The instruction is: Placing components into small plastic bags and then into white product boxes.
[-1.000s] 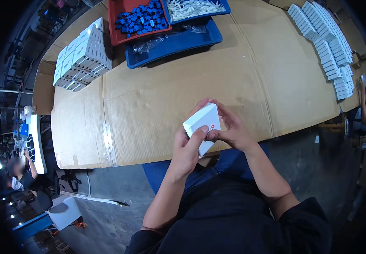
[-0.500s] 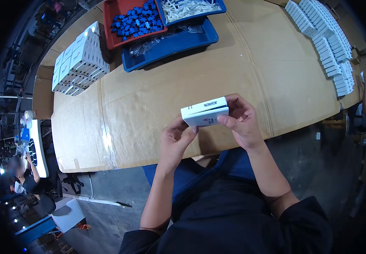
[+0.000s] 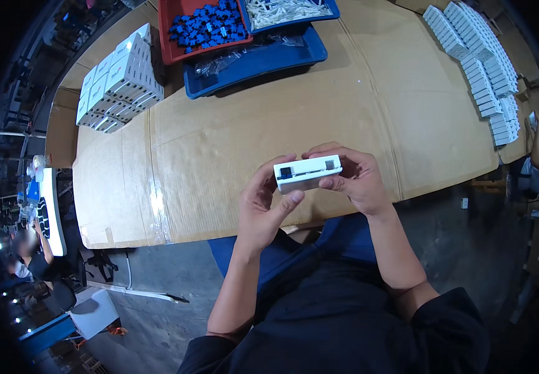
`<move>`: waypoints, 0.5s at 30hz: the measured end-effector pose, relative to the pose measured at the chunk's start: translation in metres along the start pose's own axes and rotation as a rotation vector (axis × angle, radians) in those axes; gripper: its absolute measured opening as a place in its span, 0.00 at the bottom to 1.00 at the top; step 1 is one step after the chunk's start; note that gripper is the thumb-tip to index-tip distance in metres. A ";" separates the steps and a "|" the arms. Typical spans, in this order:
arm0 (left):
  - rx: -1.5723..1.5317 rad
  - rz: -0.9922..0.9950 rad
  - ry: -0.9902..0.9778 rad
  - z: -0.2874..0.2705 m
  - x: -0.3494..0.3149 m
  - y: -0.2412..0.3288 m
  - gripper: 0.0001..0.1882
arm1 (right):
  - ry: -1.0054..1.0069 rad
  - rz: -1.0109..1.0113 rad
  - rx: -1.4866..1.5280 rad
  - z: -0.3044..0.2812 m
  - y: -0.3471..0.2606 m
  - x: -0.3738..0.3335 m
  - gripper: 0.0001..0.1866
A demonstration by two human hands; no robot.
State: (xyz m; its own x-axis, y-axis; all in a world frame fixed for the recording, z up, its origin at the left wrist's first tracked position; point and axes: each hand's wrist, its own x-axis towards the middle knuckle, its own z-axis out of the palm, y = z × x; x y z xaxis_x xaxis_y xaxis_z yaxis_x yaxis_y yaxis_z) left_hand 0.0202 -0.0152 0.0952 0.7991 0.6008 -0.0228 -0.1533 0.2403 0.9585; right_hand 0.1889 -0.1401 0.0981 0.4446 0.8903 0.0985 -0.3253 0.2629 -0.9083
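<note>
A small white box point(image 3: 308, 173) is held up over the near part of the table, one narrow side facing me. A dark square shows at the left of that side and a greyish square at its right, with a thin seam between them. My left hand point(image 3: 263, 209) grips the left end, thumb low on the front. Around the right end, my right hand point(image 3: 360, 182) is closed, thumb at the lower edge and fingers behind. What lies inside the box is hidden.
White boxes point(image 3: 120, 75) are stacked at the far left; more white boxes point(image 3: 478, 62) stand in rows at the far right. At the back are a red tray point(image 3: 165, 47) of blue pieces, a blue tray point(image 3: 291, 28) of white sticks and a lower blue tray point(image 3: 244, 78). People work on both sides.
The white box has been turned in my hands: its printed faces have gone from view, and the side with the dark and grey squares now faces me. Both hands still hold it.
</note>
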 end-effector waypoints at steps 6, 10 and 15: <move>0.029 0.064 0.051 0.002 -0.005 -0.003 0.20 | -0.051 -0.051 -0.089 -0.005 0.003 -0.002 0.23; 0.008 0.081 0.066 0.001 -0.006 -0.003 0.20 | -0.086 -0.080 -0.173 -0.005 0.001 0.000 0.23; -0.008 0.061 0.042 0.002 -0.003 -0.001 0.18 | -0.098 -0.112 -0.239 -0.007 -0.003 0.000 0.23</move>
State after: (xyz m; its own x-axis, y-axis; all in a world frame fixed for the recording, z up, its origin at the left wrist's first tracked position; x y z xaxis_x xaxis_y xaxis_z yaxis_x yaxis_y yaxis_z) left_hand 0.0190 -0.0190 0.0949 0.7629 0.6461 0.0236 -0.2059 0.2082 0.9562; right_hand 0.1952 -0.1436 0.0982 0.3805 0.8952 0.2322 -0.0676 0.2773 -0.9584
